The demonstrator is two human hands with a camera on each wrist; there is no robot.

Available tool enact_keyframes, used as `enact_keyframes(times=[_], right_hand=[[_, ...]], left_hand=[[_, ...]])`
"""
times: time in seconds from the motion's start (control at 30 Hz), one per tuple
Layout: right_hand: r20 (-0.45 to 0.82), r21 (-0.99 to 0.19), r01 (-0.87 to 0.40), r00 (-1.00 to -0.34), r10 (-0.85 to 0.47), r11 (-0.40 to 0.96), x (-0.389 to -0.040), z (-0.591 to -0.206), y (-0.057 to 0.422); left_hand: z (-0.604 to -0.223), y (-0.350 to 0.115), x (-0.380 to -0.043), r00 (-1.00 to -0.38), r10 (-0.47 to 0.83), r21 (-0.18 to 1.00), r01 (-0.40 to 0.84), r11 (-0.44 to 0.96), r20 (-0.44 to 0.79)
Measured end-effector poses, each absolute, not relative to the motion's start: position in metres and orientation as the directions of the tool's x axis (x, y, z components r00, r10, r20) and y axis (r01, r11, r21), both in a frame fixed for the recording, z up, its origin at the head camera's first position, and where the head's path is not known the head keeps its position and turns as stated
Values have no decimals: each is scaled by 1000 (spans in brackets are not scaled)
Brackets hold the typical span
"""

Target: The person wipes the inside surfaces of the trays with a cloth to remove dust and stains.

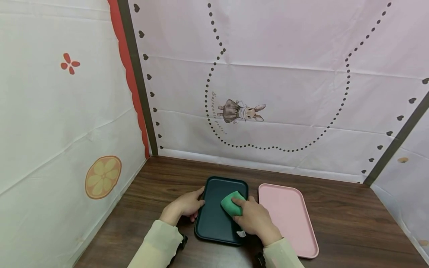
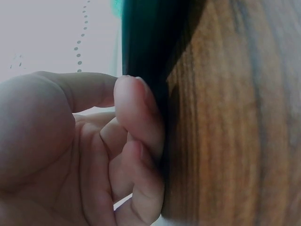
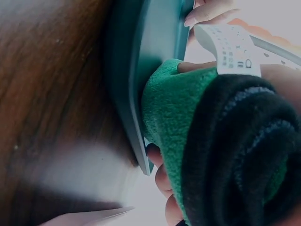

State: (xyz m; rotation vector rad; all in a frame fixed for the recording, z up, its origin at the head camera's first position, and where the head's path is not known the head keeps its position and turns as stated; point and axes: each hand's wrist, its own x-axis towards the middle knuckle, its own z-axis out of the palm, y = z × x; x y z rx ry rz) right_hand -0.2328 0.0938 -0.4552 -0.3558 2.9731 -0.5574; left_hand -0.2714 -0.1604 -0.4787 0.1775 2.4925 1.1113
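A dark green tray (image 1: 212, 225) lies on the wooden table. At its left long edge, my left hand (image 1: 186, 204) grips the rim, thumb at the top and other fingers curled low at the side. In the left wrist view, the fingertips (image 2: 129, 96) meet the dark rim close over the wood. My right hand (image 1: 254, 219) holds a folded green cloth (image 1: 230, 204) against the right half of the tray's surface. Seen from the right wrist, the cloth (image 3: 176, 106) is thick and layered, with a dark edge and a white printed label (image 3: 237, 49).
A pink tray (image 1: 285, 214) lies on the table just right of the dark one, partly behind the right forearm. Printed fabric walls (image 1: 285, 89) close off the back and both sides of the wooden table (image 1: 352, 219).
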Motion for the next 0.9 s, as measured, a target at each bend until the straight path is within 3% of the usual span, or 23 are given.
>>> enact_keyframes(times=[0.9], right_hand=[[-119,-294,-176,-969,-218,940,-245,-453,79]], left_hand=[[-479,-161,-273,-908,295,723,-13,691,-298]])
